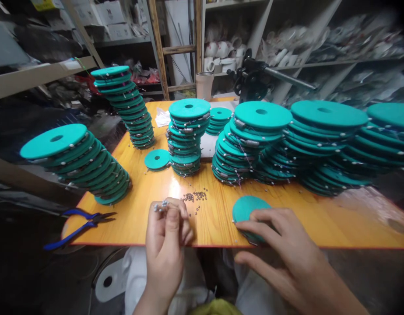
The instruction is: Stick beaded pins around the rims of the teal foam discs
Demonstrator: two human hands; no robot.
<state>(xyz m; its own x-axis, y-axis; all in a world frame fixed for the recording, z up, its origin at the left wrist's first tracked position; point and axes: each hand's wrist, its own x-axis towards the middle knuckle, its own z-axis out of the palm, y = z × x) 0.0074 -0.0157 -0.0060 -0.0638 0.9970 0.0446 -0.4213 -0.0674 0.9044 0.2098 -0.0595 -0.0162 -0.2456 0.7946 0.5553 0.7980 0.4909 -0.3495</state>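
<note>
My left hand (166,238) is closed around several ball-headed pins (160,206), their pale heads poking out above the fingers. On the table near the front edge lies a green foam spool (249,209), partly covered by my right hand (279,245). The fingers of that hand reach over the spool's right side and seem to touch it, while the thumb stays apart below. A white pin head shows on the spool's left rim. Beyond my left hand, small dark beads (195,196) are scattered on the wood.
Blue-handled pliers (90,222) lie at the table's left edge. Leaning stacks of green spools stand at the left (80,166), middle (185,153) and right (251,144). A single flat spool (152,162) lies between them. Behind stand a cup (205,85) and a black metal device (251,81).
</note>
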